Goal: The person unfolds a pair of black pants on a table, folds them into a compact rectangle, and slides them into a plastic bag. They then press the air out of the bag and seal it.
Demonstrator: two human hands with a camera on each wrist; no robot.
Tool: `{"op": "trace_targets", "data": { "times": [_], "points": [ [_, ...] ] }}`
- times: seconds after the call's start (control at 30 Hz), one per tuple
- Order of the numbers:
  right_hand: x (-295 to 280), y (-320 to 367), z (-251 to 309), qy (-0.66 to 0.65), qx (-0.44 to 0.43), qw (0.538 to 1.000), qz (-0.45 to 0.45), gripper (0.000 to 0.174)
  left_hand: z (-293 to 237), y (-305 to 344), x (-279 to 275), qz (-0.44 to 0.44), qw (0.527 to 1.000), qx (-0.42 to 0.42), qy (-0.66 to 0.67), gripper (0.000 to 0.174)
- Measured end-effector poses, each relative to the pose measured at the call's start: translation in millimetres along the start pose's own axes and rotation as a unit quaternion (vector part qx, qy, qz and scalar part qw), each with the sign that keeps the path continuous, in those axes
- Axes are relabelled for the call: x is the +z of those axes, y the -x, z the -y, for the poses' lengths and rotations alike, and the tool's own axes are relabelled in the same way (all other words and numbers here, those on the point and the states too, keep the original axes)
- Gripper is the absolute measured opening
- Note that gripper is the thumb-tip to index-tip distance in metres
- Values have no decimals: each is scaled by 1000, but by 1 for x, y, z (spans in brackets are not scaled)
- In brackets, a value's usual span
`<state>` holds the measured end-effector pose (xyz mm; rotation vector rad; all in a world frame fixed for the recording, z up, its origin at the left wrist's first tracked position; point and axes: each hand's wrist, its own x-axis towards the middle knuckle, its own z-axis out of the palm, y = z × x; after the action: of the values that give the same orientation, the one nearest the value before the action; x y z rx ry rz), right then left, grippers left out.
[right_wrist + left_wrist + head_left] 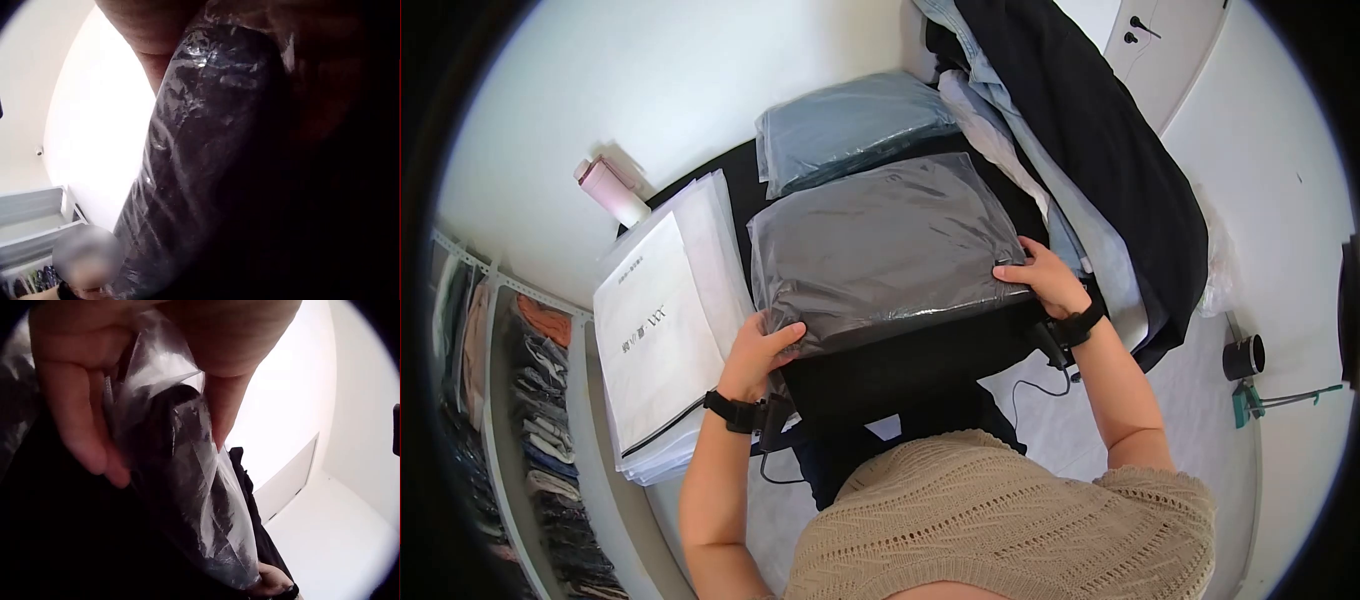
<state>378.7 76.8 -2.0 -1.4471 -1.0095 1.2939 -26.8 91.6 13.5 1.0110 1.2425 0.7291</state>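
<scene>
A clear plastic bag with a folded dark grey garment [885, 250] inside is held between both hands over a black-covered table. My left hand [755, 355] grips its near left corner, thumb on top and fingers beneath. In the left wrist view, the thumb and fingers [81, 425] pinch the loose clear plastic at the bag's end. At the near right corner, my right hand [1050, 282] grips the bag with its thumb over the top. The right wrist view shows the bag's wrinkled side [194, 137], with the fingers mostly in shadow.
Behind lies another bagged garment, blue-grey [850, 125]. A stack of clear and white printed bags [665, 330] lies on the left, near a pink tumbler [610, 190]. Black and denim clothes [1090, 150] are heaped on the right. Shelves with folded clothes [550, 440] stand at left.
</scene>
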Motion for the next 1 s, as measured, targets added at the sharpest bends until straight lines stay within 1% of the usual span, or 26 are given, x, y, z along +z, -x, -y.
{"op": "trace_targets", "data": {
  "times": [0.03,0.07,0.13,0.17,0.2,0.23,0.27,0.3,0.33,0.37,0.4,0.43,0.47,0.53,0.57,0.63,0.7,0.77,0.83,0.87,0.9,0.93,0.97,1.0],
  "points": [
    [-2,-3,1,-35,12,996,78,65,-2,1,1,-6,1000,-7,-3,71],
    [-4,-5,1,-34,11,996,80,65,-2,2,1,-13,1000,-15,-5,71],
    [-5,-3,3,-39,85,991,94,50,2,-2,-1,-21,1000,-18,-3,71],
    [-3,0,4,-39,86,991,94,50,4,-4,-1,-27,999,-19,-2,71],
    [1,5,6,58,34,996,56,50,4,-4,0,-26,1000,-18,-2,71],
    [2,6,7,154,-19,988,17,51,3,-2,2,-38,999,-14,-3,69],
    [-3,1,-2,154,-19,988,16,51,2,-1,3,-50,999,-10,-3,68],
    [-12,-8,-20,327,-150,932,-55,53,2,-2,3,-49,999,-10,-4,68],
    [-13,-9,-25,481,-270,825,-123,56,2,-2,2,-37,999,-8,-6,58],
    [-15,-10,-27,481,-268,825,-124,56,3,-2,2,-24,1000,-7,-8,49],
    [-18,-12,-29,404,-259,875,-64,56,4,-2,2,-23,1000,-8,-9,49],
    [-16,-10,-23,323,-247,914,-3,56,4,-3,2,-25,1000,-7,-14,50],
    [-15,-7,-16,323,-247,914,-5,56,3,-4,2,-28,999,-6,-18,50],
    [-13,1,0,330,-192,922,60,53,-1,0,7,-32,999,-6,-14,51],
    [-12,3,6,331,-191,922,61,53,-3,1,9,-38,999,-7,-10,51],
    [-12,2,16,463,-135,875,46,50,2,-2,6,-47,999,-12,-16,53],
    [-14,-2,19,456,-144,877,33,50,2,-4,6,-56,998,-15,-22,55],
    [-13,-4,20,449,-156,880,22,50,-2,-1,9,-73,997,-26,-29,72],
    [-15,-8,15,423,-153,893,-29,49,-4,0,15,-82,995,-25,-48,73],
    [-17,-13,4,423,-153,893,-25,49,-5,0,16,-88,993,-24,-69,74],
    [-20,-20,-10,391,-203,895,-67,45,-4,-2,16,-91,993,-26,-67,74],
    [-18,-21,-13,356,-252,893,-108,41,-2,-5,16,-85,994,-33,-66,73],
    [-18,-21,-13,357,-252,893,-104,41,-2,-6,16,-79,994,-40,-66,71],
    [-19,-21,-11,262,-152,951,-65,34,-2,-5,17,-82,994,-41,-64,71]
  ]
}}
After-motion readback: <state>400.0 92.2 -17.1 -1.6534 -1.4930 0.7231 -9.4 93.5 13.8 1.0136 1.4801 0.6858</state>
